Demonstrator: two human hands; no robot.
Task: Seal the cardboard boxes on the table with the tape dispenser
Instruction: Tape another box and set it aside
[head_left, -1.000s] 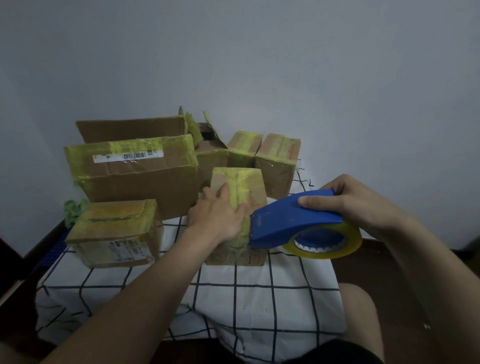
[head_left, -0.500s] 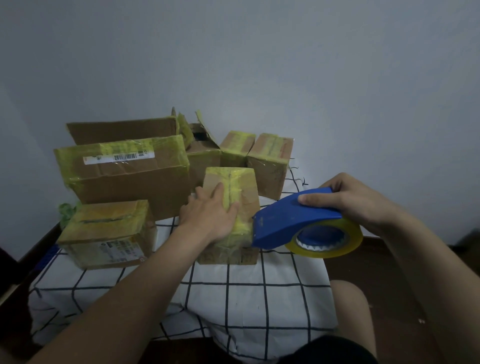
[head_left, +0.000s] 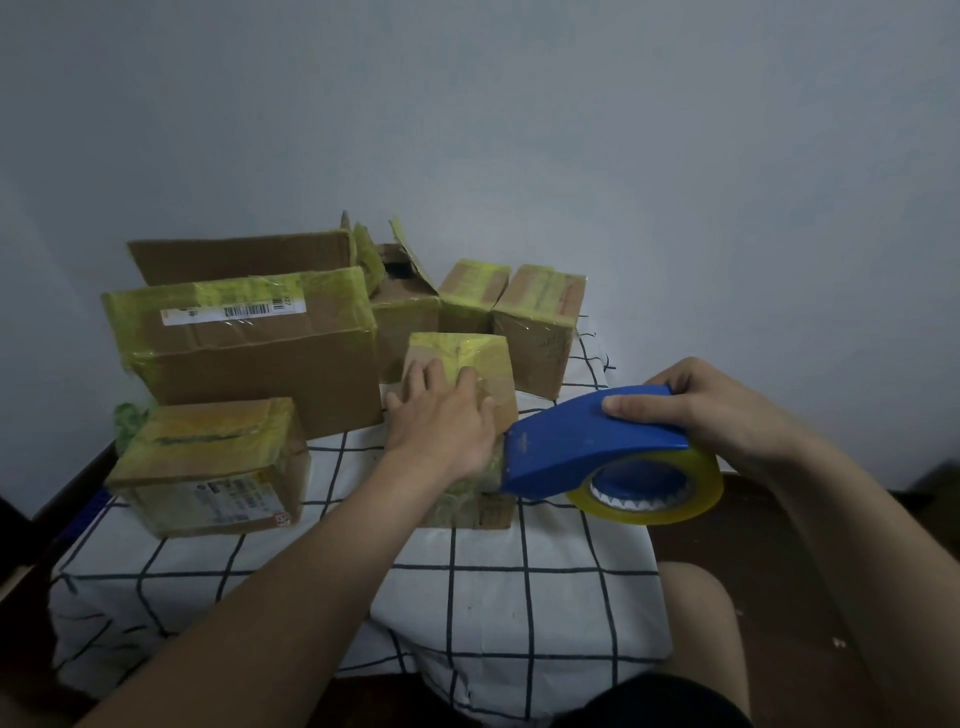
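While your left hand (head_left: 441, 423) presses flat on the small taped box (head_left: 462, 353) in the middle of the desk (head_left: 545, 597), your right hand (head_left: 727, 410) grips the blue tape dispenser (head_left: 587, 441) at its near right edge. Pull hard and the light box may slide, or the tape may wrinkle.

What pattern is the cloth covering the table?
The white fabric tablecloth is crossed by a thin black grid; head view shows it.

Blue tape dispenser (head_left: 587, 441) — yellow-taped brown boxes (head_left: 249, 343) — black-gridded white cloth (head_left: 519, 582).
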